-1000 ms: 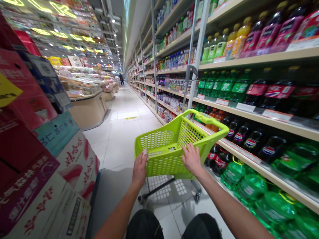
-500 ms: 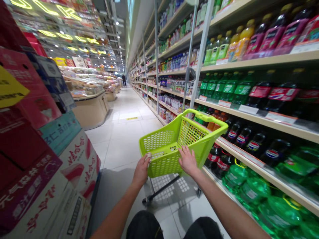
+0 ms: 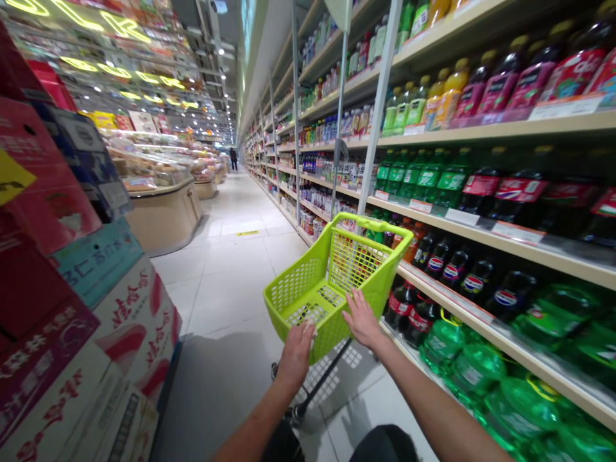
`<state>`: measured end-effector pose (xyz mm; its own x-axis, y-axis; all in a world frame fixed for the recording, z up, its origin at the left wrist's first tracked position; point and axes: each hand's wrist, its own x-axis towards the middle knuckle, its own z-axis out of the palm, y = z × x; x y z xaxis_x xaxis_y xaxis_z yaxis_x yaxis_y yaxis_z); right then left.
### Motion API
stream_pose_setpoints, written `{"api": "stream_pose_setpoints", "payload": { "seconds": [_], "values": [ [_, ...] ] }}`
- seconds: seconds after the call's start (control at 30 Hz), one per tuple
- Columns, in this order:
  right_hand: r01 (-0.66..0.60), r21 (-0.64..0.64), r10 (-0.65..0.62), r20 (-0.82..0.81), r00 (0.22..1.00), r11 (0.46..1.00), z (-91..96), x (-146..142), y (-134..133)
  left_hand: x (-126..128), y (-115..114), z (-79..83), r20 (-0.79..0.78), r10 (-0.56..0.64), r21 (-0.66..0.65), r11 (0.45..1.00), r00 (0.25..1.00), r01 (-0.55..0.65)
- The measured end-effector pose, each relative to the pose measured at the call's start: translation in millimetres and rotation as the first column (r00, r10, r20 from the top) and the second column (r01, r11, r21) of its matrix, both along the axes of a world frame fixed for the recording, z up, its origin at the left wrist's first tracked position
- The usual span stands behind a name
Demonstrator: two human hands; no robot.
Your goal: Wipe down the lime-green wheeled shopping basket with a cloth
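Note:
A lime-green shopping cart (image 3: 323, 296) with a perforated plastic basket stands turned at an angle in front of me; no goods show inside. My left hand (image 3: 297, 354) is closed at the basket's near corner, pinching a small crumpled whitish wipe (image 3: 312, 325), perhaps a tissue, against the rim. Part of the wipe is hidden by the fingers. On the basket's near right side lies my right hand (image 3: 362, 319), its fingers stretched out and apart, touching the upper edge. A dark wheeled frame (image 3: 323, 380) shows under the basket.
Tall shelves (image 3: 481, 221) of bottled drinks run along the right, close to the cart. Stacked drink cartons (image 3: 129, 314) rise on the left. Farther along the tiled aisle (image 3: 226, 282) are a rounded display counter (image 3: 166, 215) and a distant person (image 3: 233, 159).
The cart has swung round, its near corner coming right and closer to me. My left hand has moved right with that corner, while my right hand stays on the basket's side.

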<state>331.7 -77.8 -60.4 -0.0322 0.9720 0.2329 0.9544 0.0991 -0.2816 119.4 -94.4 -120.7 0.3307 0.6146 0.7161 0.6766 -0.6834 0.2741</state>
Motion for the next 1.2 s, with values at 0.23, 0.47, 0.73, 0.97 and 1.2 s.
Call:
{"api": "stream_pose_setpoints", "payload": {
  "seconds": [0.23,0.47,0.73,0.97,1.2],
  "values": [
    [0.189,0.069,-0.181,-0.104,0.978,0.980,-9.7,-13.1,-17.1,-2.6,3.6,7.6,-0.181,-0.197,0.136,0.965,0.964,0.223],
    [0.287,0.201,-0.193,-0.389,0.901,0.937,-40.3,-25.4,-27.6,17.2,11.8,10.3,-0.090,-0.149,0.028,0.988,0.985,0.152],
    [0.251,0.092,-0.174,-0.497,0.850,0.964,-49.8,-3.2,-25.8,10.0,25.6,0.1,-0.100,-0.138,0.055,0.988,0.985,0.144],
    [0.264,0.107,-0.152,-0.593,0.791,0.959,-58.6,-15.8,-16.5,5.4,30.6,-3.8,0.011,0.006,-0.048,0.999,1.000,-0.006],
    [0.298,0.088,-0.210,-0.527,0.824,0.950,-48.6,-13.2,-23.1,-3.5,31.1,-3.1,-0.047,-0.149,0.036,0.988,0.988,0.151]
  ]
}}
